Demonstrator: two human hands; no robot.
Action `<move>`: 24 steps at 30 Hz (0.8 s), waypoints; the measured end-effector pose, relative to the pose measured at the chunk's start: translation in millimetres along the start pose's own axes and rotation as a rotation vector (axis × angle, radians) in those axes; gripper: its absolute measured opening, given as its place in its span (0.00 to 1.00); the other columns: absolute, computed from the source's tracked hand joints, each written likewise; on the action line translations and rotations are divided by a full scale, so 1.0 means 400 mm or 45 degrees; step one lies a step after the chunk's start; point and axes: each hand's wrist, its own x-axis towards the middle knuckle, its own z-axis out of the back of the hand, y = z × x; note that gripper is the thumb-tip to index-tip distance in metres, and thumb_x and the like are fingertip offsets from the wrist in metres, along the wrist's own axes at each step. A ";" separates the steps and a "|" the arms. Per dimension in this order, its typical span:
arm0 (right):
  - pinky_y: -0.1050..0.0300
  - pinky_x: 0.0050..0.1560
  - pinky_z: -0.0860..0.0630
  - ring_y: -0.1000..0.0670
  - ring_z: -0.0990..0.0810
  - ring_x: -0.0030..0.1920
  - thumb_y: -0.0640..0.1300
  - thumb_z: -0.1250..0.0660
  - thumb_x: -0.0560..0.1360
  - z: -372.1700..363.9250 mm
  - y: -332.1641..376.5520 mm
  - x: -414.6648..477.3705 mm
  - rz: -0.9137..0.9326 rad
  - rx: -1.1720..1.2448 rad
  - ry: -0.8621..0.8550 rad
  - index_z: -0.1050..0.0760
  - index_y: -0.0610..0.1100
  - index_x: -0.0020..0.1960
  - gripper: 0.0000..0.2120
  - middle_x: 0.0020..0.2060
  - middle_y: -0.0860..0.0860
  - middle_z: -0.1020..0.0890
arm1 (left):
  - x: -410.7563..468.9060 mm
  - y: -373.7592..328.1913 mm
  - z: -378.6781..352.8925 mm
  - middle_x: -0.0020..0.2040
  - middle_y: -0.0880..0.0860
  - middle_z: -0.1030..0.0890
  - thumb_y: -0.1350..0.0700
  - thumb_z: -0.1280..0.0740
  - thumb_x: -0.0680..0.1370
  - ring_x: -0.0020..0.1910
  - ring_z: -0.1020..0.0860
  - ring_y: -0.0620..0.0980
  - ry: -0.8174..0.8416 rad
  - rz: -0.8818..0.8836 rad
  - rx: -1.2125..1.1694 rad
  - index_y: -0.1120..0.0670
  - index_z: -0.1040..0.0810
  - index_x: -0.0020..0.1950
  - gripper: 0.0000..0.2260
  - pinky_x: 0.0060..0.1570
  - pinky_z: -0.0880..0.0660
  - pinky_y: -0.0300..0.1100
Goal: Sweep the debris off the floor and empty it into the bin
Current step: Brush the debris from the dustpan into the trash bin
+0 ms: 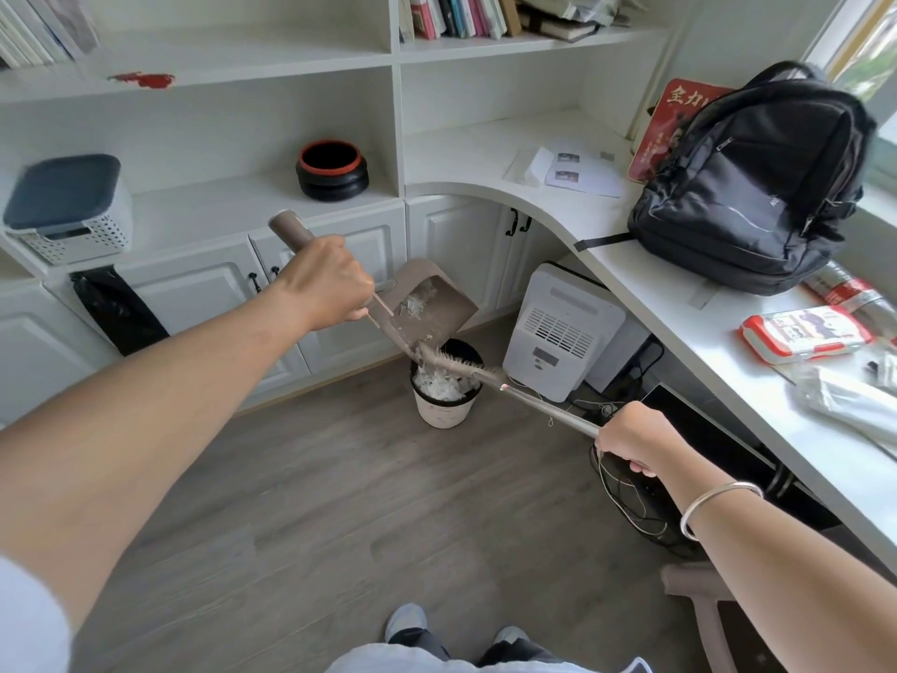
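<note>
Emptying stage, near done: left grip [325,284] clamped on dustpan [451,303] handle, tipped over bin [444,412] at 12 o'clock; right grip [631,442] clamped on broom [451,365], raking leftover debris [412,298] out; floor [340,502] looks swept.

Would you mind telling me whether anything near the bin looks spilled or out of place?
No spill shows around the bin. Some white debris clings inside the tilted dustpan, and loose cables lie tangled on the floor under the desk.

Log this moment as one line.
emptying | left hand: grips dustpan tilted above bin | right hand: grips broom, head at dustpan lip | debris: in dustpan and bin
</note>
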 end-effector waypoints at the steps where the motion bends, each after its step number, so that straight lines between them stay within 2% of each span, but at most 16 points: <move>1: 0.58 0.31 0.26 0.46 0.25 0.25 0.42 0.37 0.69 0.008 -0.003 0.000 0.008 0.005 -0.013 0.24 0.39 0.46 0.09 0.33 0.44 0.22 | 0.000 -0.001 0.005 0.40 0.46 0.16 0.40 0.44 0.80 0.41 0.19 0.45 0.003 0.008 -0.011 0.48 0.28 0.37 0.17 0.45 0.33 0.38; 5: 0.61 0.28 0.28 0.47 0.25 0.25 0.41 0.37 0.69 0.026 -0.016 0.000 0.050 0.049 -0.044 0.21 0.41 0.45 0.09 0.31 0.45 0.22 | 0.011 -0.023 0.006 0.36 0.46 0.17 0.42 0.40 0.78 0.37 0.19 0.45 0.082 0.005 0.002 0.48 0.22 0.37 0.16 0.42 0.32 0.39; 7: 0.61 0.28 0.29 0.47 0.25 0.26 0.41 0.38 0.69 0.025 -0.022 0.002 0.053 0.063 -0.054 0.21 0.40 0.45 0.09 0.31 0.45 0.22 | 0.013 -0.043 0.002 0.27 0.45 0.19 0.44 0.32 0.72 0.29 0.21 0.45 0.131 0.015 0.074 0.48 0.22 0.29 0.13 0.36 0.35 0.38; 9: 0.61 0.29 0.29 0.46 0.25 0.26 0.41 0.39 0.68 0.024 -0.024 0.005 0.050 0.083 -0.060 0.21 0.40 0.45 0.10 0.32 0.45 0.21 | 0.014 -0.057 -0.002 0.24 0.45 0.22 0.48 0.28 0.68 0.25 0.23 0.45 0.153 -0.044 0.126 0.49 0.24 0.25 0.13 0.33 0.38 0.39; 15: 0.60 0.30 0.26 0.45 0.22 0.28 0.42 0.39 0.66 0.012 -0.048 0.004 0.056 0.099 -0.078 0.20 0.42 0.44 0.12 0.33 0.46 0.20 | 0.004 -0.046 -0.013 0.23 0.47 0.22 0.46 0.27 0.68 0.24 0.24 0.47 0.076 -0.142 0.109 0.49 0.25 0.25 0.15 0.32 0.35 0.39; 19: 0.59 0.30 0.27 0.45 0.24 0.27 0.42 0.37 0.68 0.008 -0.052 0.009 0.078 0.175 -0.072 0.19 0.45 0.43 0.09 0.32 0.46 0.20 | 0.009 -0.054 -0.004 0.22 0.48 0.23 0.51 0.24 0.65 0.22 0.27 0.47 0.057 -0.159 0.084 0.50 0.27 0.23 0.15 0.31 0.39 0.40; 21: 0.59 0.30 0.26 0.46 0.24 0.27 0.42 0.37 0.68 0.006 -0.044 0.010 0.105 0.164 -0.084 0.19 0.45 0.42 0.08 0.31 0.46 0.21 | 0.018 -0.054 0.002 0.22 0.48 0.24 0.50 0.25 0.65 0.22 0.27 0.47 0.056 -0.153 0.075 0.49 0.27 0.23 0.15 0.31 0.39 0.40; 24: 0.57 0.34 0.23 0.45 0.22 0.31 0.45 0.36 0.69 0.000 -0.019 0.004 0.131 0.118 -0.105 0.19 0.47 0.46 0.09 0.34 0.46 0.19 | 0.023 -0.046 0.009 0.22 0.47 0.24 0.48 0.27 0.67 0.23 0.26 0.48 0.038 -0.126 0.074 0.49 0.25 0.25 0.14 0.32 0.36 0.39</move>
